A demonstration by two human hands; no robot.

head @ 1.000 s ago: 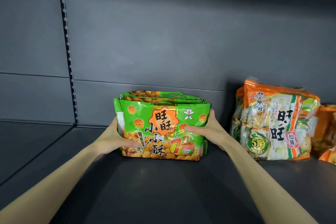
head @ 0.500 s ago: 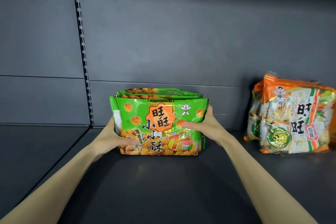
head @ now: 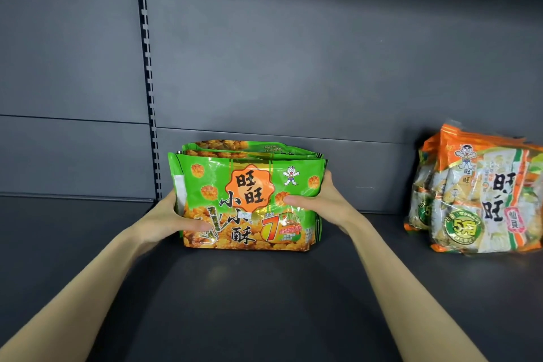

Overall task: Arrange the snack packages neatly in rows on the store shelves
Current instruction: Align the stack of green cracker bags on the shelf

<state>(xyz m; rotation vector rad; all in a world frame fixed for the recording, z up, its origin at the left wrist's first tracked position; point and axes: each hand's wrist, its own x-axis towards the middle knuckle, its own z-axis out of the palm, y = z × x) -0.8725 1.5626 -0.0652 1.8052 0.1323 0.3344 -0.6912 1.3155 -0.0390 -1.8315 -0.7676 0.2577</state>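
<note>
Both hands clamped on a stack of green snack packages (head: 244,203) on the shelf (head: 264,303).

The left hand (head: 167,222) grips the stack's left edge with its thumb across the front face; the right hand (head: 320,203) grips the right edge the same way. The stack stands upright near the back panel (head: 293,67), several packs deep; the exact count cannot be read. A slotted upright (head: 148,97) runs down the panel just left of the stack. Orange snack packages (head: 482,200) stand well apart to the right, partly cut off by the frame edge.
</note>
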